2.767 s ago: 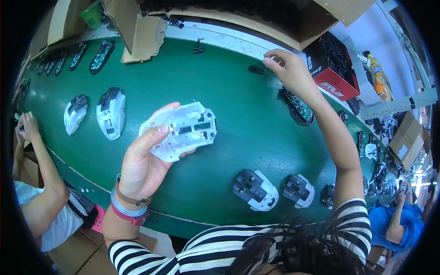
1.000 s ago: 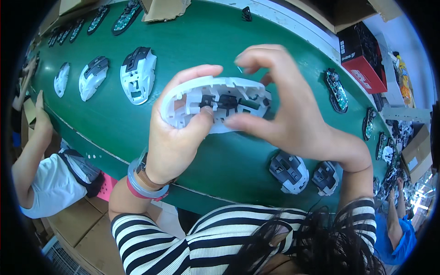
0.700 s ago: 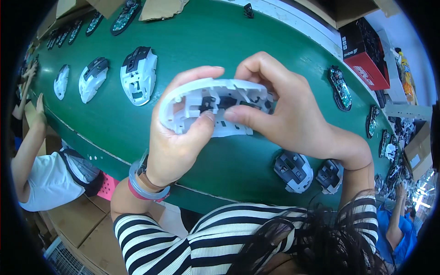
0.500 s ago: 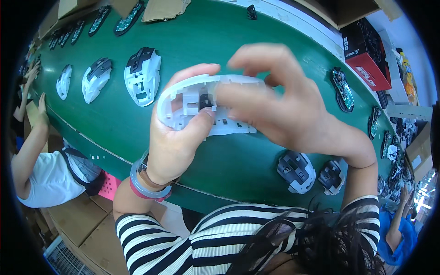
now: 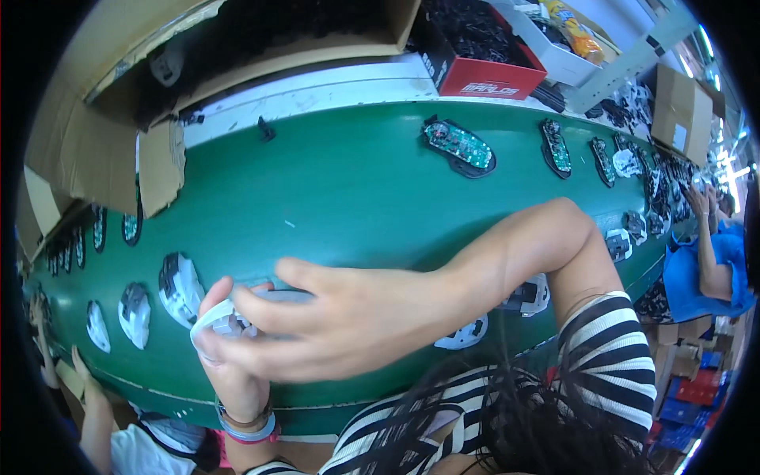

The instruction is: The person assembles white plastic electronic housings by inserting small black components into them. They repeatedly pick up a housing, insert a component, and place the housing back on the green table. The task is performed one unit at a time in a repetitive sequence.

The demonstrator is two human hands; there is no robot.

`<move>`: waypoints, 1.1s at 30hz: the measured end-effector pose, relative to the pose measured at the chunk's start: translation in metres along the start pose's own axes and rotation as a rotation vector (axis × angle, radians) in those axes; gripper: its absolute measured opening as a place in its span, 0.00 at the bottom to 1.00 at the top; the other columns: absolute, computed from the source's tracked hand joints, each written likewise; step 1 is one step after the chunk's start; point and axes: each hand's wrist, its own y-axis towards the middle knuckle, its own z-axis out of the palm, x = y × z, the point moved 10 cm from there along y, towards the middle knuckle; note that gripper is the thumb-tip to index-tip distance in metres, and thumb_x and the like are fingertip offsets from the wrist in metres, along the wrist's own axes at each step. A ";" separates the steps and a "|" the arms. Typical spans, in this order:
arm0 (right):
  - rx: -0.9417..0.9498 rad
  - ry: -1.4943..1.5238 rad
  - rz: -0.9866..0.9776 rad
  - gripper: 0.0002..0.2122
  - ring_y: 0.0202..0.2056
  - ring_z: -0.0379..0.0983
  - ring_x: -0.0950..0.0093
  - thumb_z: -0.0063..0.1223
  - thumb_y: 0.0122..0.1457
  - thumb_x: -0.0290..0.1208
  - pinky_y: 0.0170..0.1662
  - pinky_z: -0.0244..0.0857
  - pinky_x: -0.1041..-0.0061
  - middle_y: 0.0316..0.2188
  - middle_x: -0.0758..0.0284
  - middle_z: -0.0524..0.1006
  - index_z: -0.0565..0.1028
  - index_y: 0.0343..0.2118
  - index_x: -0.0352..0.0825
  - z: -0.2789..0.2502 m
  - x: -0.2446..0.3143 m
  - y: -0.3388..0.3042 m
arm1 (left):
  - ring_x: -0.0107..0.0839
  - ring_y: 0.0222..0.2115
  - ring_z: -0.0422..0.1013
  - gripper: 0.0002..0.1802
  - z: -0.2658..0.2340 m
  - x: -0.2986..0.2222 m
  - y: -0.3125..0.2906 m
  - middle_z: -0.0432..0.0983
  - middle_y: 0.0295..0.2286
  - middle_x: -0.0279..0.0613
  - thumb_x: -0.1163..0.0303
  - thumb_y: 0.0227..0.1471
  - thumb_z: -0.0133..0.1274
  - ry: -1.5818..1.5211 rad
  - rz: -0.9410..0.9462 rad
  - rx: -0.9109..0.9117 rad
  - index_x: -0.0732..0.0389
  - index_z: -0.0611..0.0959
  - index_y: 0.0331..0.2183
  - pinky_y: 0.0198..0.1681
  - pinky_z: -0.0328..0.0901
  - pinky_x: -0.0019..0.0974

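On the worktop (image 5: 348, 190), three mouse shells (image 5: 183, 291) lie left of the hands (image 5: 340, 321) and the held shell (image 5: 209, 321); circuit boards (image 5: 463, 149) line the far edge toward the right, boxes (image 5: 491, 77) standing behind it.

Beyond the right grip (image 5: 340, 321) and to its right, I can see pale block lettering (image 5: 489, 89) across the red front of an open box (image 5: 518, 81). Farther right, a yellow-orange bottle (image 5: 574, 32) carries print too small for me to make out, and a cardboard carton (image 5: 671, 103) shows a white label (image 5: 679, 136), unreadable from here.
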 end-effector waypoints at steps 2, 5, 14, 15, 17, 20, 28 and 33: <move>-0.048 -0.049 0.064 0.15 0.38 0.71 0.68 0.50 0.52 0.33 0.32 0.65 0.75 0.39 0.63 0.75 0.76 0.41 0.32 -0.021 -0.050 -0.017 | 0.43 0.49 0.69 0.39 -0.017 0.005 0.003 0.69 0.49 0.50 0.71 0.49 0.58 -0.083 -0.082 -0.073 0.67 0.60 0.60 0.53 0.66 0.43; 0.013 -0.253 0.409 0.13 0.38 0.75 0.57 0.49 0.56 0.32 0.42 0.70 0.62 0.37 0.57 0.78 0.77 0.42 0.34 -0.043 -0.221 -0.075 | 0.48 0.53 0.65 0.47 0.002 0.004 0.010 0.60 0.56 0.53 0.74 0.46 0.57 -0.468 -0.234 0.096 0.63 0.52 0.63 0.49 0.69 0.48; 0.382 -0.423 1.054 0.11 0.37 0.77 0.57 0.60 0.50 0.35 0.43 0.70 0.61 0.33 0.56 0.80 0.81 0.34 0.35 -0.055 -0.413 -0.239 | 0.46 0.56 0.62 0.57 0.016 0.014 0.010 0.59 0.58 0.49 0.68 0.36 0.65 -0.315 -0.201 0.231 0.64 0.52 0.63 0.56 0.62 0.48; 0.337 -0.461 1.031 0.11 0.36 0.77 0.57 0.59 0.51 0.34 0.42 0.70 0.62 0.32 0.56 0.80 0.81 0.34 0.35 -0.065 -0.401 -0.229 | 0.47 0.56 0.63 0.55 0.012 0.015 0.008 0.58 0.59 0.50 0.67 0.37 0.65 -0.322 -0.205 0.221 0.66 0.53 0.63 0.60 0.57 0.50; 0.190 -0.439 0.992 0.10 0.33 0.77 0.62 0.58 0.52 0.32 0.38 0.70 0.66 0.28 0.58 0.80 0.80 0.36 0.34 -0.074 -0.348 -0.186 | 0.53 0.56 0.62 0.53 0.022 0.008 0.010 0.58 0.58 0.49 0.60 0.39 0.63 -0.310 -0.182 0.250 0.65 0.55 0.62 0.60 0.58 0.53; -0.007 0.049 0.952 0.08 0.25 0.70 0.81 0.53 0.58 0.27 0.34 0.68 0.82 0.23 0.71 0.75 0.78 0.38 0.31 -0.054 -0.239 -0.097 | 0.59 0.55 0.62 0.50 0.032 0.008 0.011 0.63 0.54 0.51 0.58 0.41 0.61 -0.329 -0.264 0.295 0.67 0.58 0.61 0.57 0.60 0.55; 0.353 1.041 0.430 0.09 0.34 0.74 0.76 0.57 0.52 0.18 0.35 0.68 0.79 0.33 0.66 0.77 0.75 0.38 0.30 0.047 -0.056 0.031 | 0.32 0.43 0.71 0.34 0.004 0.006 0.020 0.70 0.47 0.44 0.52 0.61 0.43 0.054 -0.188 0.206 0.65 0.62 0.59 0.40 0.69 0.33; 0.214 0.877 0.192 0.10 0.32 0.72 0.70 0.62 0.48 0.19 0.35 0.65 0.74 0.30 0.67 0.78 0.78 0.35 0.31 0.047 -0.041 0.052 | 0.26 0.34 0.72 0.34 0.000 0.005 0.021 0.75 0.34 0.40 0.44 0.65 0.25 0.007 -0.209 0.199 0.63 0.72 0.50 0.32 0.68 0.29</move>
